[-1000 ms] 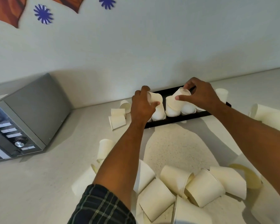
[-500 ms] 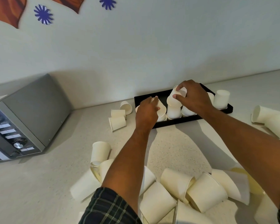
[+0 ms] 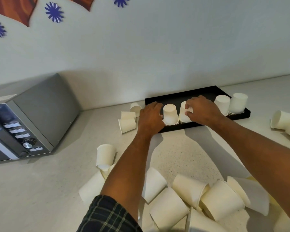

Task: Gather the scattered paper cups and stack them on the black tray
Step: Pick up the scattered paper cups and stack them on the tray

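tray (image 3: 187, 96): black, right of centre in the frame, up against the wall, sitting on the counter (image 3: 49, 181)
tray cups: four upside-down stacks in a row along the tray's near edge. left stack (image 3: 170, 114) and the one next to it, the held stack (image 3: 183, 115), sit mid-tray; two more (image 3: 222, 102) and (image 3: 238, 102) are at the tray's right end
right hand (image 3: 201, 109): fingers curled over the held stack, thumb pinching its side, so it's got a grip on that one
left hand (image 3: 151, 118): at the tray's left end, just beside the left stack, fingers curled down; can't really tell whether they're on a cup or just touching the tray
loose cups, left of tray: three small ones (image 3: 128, 122) lying on their sides on the counter, just off the tray's left edge
loose cups, bottom: a big messy pile (image 3: 191, 203) tipped every which way across the bottom centre and right, partly under both forearms; one cup (image 3: 105, 156) leans at the pile's left
loose cups, right edge: a couple more (image 3: 283, 122) on their sides, well apart from the pile
microwave (image 3: 28, 121): grey, left side of the frame, dial and buttons facing the lower left
wall (image 3: 157, 47): pale, with blue paper flowers (image 3: 54, 12) and an orange shape in the upper left
sleeve (image 3: 107, 216): dark plaid, bottom centre
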`<action>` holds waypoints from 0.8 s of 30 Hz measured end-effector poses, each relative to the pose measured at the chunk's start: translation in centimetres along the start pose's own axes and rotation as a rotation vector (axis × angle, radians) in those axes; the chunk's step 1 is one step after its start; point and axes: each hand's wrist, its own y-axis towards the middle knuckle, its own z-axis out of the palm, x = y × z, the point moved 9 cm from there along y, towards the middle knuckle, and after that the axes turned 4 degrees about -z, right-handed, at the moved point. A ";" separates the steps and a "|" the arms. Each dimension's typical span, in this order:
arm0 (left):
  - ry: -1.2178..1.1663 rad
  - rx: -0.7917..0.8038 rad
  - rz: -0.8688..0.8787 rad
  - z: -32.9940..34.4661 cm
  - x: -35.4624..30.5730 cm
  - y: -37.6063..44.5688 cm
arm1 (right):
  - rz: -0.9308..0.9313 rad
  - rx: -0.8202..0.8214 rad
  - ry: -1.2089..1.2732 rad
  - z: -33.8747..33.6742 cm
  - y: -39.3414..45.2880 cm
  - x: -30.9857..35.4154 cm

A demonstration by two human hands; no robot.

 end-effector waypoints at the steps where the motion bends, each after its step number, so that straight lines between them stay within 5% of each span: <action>1: 0.000 -0.032 -0.027 -0.8 1.0 -0.2 | -0.004 0.000 -0.030 0.0 0.1 0.2; 7: 0.093 -0.072 -0.202 -3.8 8.5 -1.3 | -0.042 -0.227 -0.130 -2.2 0.5 3.0; 13: 0.113 0.193 -0.367 -1.6 16.0 -2.3 | -0.236 -0.419 -0.018 -3.5 1.5 10.4; 24: -0.213 0.314 -0.335 0.3 17.0 -0.7 | -0.578 -0.181 -0.179 1.7 5.5 20.3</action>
